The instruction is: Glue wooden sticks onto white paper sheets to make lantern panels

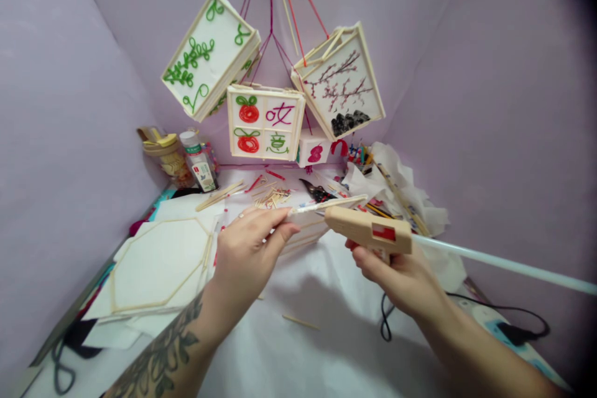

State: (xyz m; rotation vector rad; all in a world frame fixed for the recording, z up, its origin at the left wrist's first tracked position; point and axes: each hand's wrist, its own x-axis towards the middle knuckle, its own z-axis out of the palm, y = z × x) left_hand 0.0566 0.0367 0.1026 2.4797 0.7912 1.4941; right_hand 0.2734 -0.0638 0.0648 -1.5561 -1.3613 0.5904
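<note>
My left hand [252,245] pinches the near edge of a small panel framed with thin wooden sticks [342,202], held up above the table and seen almost edge-on. A tan hot glue gun [368,230] is gripped in my right hand [392,273], its nozzle pointing left, close to the stick edge. Whether the nozzle touches the wood I cannot tell. A long translucent glue stick [504,264] juts out from the gun's back toward the right. Below my hands, a single wooden stick [301,322] lies on the white tabletop [326,360].
Painted box lanterns [265,121] hang on cords at the back. Paper sheets with an octagonal stick frame [161,261] lie left. Behind my hands are loose sticks [273,196] and black-handled pliers or cutters [317,191]. Crumpled white paper [401,180] and a power strip [517,348] are right.
</note>
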